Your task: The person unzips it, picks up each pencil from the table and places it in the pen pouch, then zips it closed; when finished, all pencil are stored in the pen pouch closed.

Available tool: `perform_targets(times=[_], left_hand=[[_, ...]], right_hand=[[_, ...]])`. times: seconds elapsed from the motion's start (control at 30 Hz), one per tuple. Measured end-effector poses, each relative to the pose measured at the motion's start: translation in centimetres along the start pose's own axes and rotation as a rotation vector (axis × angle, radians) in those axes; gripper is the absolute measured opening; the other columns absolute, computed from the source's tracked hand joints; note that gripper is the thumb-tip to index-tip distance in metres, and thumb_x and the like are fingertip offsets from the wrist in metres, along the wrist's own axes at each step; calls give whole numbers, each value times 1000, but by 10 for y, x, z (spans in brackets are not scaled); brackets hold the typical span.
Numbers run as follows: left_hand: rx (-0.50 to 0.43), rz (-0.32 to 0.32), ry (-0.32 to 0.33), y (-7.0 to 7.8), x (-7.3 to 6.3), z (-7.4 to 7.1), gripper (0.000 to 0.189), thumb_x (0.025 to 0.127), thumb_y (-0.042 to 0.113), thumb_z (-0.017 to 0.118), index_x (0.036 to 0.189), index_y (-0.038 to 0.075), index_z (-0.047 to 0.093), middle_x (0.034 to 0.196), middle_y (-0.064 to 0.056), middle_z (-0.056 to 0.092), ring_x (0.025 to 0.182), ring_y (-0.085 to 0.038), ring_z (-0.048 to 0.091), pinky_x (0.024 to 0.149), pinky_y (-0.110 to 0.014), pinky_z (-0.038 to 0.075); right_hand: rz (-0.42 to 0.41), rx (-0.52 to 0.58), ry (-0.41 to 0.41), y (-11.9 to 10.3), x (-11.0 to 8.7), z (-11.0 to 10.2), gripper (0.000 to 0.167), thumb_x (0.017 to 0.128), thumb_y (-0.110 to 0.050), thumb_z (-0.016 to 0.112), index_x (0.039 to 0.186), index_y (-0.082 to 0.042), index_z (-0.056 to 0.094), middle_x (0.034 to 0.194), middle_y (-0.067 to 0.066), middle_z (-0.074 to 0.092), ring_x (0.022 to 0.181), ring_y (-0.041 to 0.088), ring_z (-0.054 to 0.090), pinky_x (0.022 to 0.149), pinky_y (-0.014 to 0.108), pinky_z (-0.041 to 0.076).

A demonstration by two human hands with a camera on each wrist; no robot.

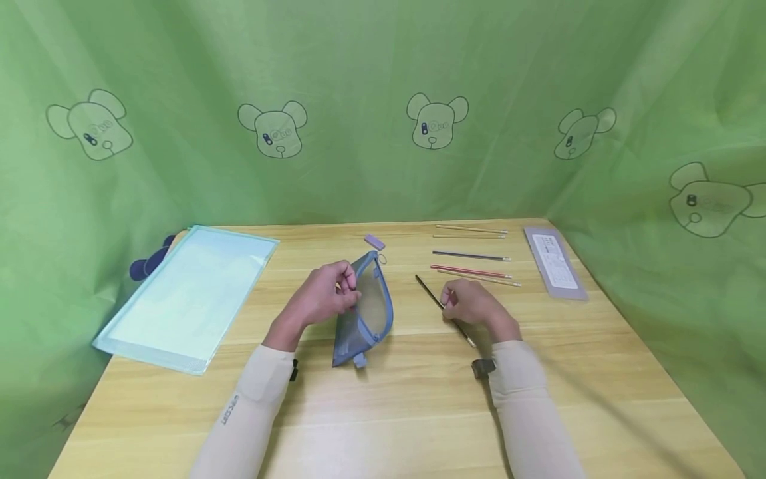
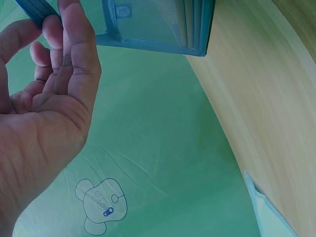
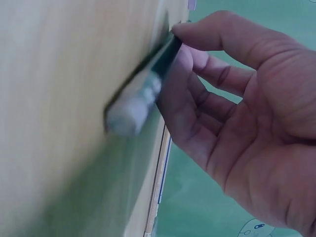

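Two hands occupy the middle of the table (image 1: 419,412). The left hand (image 1: 320,296) pinches the blue edge of a mesh pouch (image 1: 350,342) between thumb and fingers, its other fingers loosely bent. The right hand (image 1: 475,305) pinches a black pencil (image 1: 428,292) between thumb and fingertips, its remaining fingers curled toward the palm. The pouch is held tilted between the hands, nearer the left, with its mouth gaping toward the right; a small ring (image 1: 383,259) hangs at its far corner. In the left wrist view, slender strips (image 2: 190,22) show through the mesh along one side; their nature cannot be told. The black pencil slants, its pale end toward the wearer; the right wrist view shows that end close to the table, contact uncertain. Beyond the right hand lie, from far to near, two tan pencils (image 1: 469,236), a dark pencil (image 1: 469,255), a red pencil (image 1: 469,271) and, just beside the red one, a pale pencil (image 1: 479,277). A purple eraser (image 1: 374,242) sits just beyond the pouch. At the table's right is a lilac case (image 1: 553,263) with a white label; at its left, a pale blue folder (image 1: 188,299). Green cloth (image 1: 359,189) printed with animal heads surrounds the table.
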State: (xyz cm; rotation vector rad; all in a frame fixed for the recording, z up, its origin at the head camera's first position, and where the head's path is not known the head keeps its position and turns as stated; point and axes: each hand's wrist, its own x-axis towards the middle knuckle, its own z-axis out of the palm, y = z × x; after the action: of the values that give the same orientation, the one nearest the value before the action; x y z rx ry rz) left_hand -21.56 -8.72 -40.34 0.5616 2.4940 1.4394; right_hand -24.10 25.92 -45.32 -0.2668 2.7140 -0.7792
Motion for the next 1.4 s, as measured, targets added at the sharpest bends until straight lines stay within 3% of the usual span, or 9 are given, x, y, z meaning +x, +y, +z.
perform_targets(times=[0.17, 0.33, 0.47, 0.6, 0.8, 0.97, 1.23, 1.4], left_hand=[[1, -8, -2, 1, 0, 0, 17, 97, 2, 74, 98, 8, 58, 89, -6, 63, 82, -33, 76, 68, -30, 62], [-10, -11, -2, 2, -1, 0, 17, 97, 2, 74, 98, 8, 58, 89, -6, 63, 82, -33, 75, 67, -30, 61], [-14, -12, -6, 2, -2, 0, 17, 97, 2, 74, 98, 8, 58, 89, -6, 63, 78, -24, 73, 67, -29, 61], [-17, -13, -8, 1, -1, 1, 17, 97, 1, 74, 98, 7, 58, 88, -7, 63, 75, -19, 70, 67, -29, 62], [-24, -14, -9, 0, -2, 4, 17, 97, 0, 73, 98, 6, 57, 86, -8, 63, 77, -23, 72, 67, -31, 63], [-19, -7, -20, 6, -4, 8, 18, 97, -1, 74, 98, 7, 58, 87, -7, 64, 76, -19, 70, 69, -32, 64], [49, 90, -57, 8, 1, 18, 17, 94, 1, 76, 96, 7, 60, 85, -6, 67, 75, -12, 65, 66, -24, 60], [33, 102, -89, 9, 2, 24, 17, 94, -1, 75, 98, 5, 60, 88, -8, 68, 77, -12, 66, 67, -24, 62]], right_hand=[[-11, 90, 49, 0, 2, 1, 16, 88, -4, 76, 101, -4, 66, 93, 9, 68, 82, 20, 63, 73, 30, 55], [-41, 300, 72, -14, -5, -9, 17, 92, -5, 71, 107, -1, 64, 96, 9, 66, 84, 21, 65, 77, 32, 60], [-57, 475, 38, -31, -11, -17, 19, 92, -5, 70, 109, -2, 61, 97, 5, 65, 90, 19, 65, 82, 29, 63], [-86, 598, -57, -51, -16, -18, 17, 90, -2, 67, 105, -5, 60, 92, -1, 64, 88, 17, 63, 81, 27, 61], [-127, 641, -195, -72, -18, -6, 15, 85, 2, 62, 97, -7, 61, 85, -3, 65, 76, 11, 60, 69, 22, 54], [-126, 643, -240, -80, -13, 6, 10, 86, -1, 63, 96, -5, 61, 83, -3, 66, 72, 9, 58, 65, 20, 53], [-78, 671, -163, -93, -5, 22, 7, 89, 1, 64, 93, -5, 61, 80, -1, 65, 72, 10, 61, 67, 22, 60], [-39, 640, -71, -101, -1, 33, 8, 89, 2, 65, 90, -5, 61, 77, -1, 60, 69, 12, 61, 66, 22, 60]])
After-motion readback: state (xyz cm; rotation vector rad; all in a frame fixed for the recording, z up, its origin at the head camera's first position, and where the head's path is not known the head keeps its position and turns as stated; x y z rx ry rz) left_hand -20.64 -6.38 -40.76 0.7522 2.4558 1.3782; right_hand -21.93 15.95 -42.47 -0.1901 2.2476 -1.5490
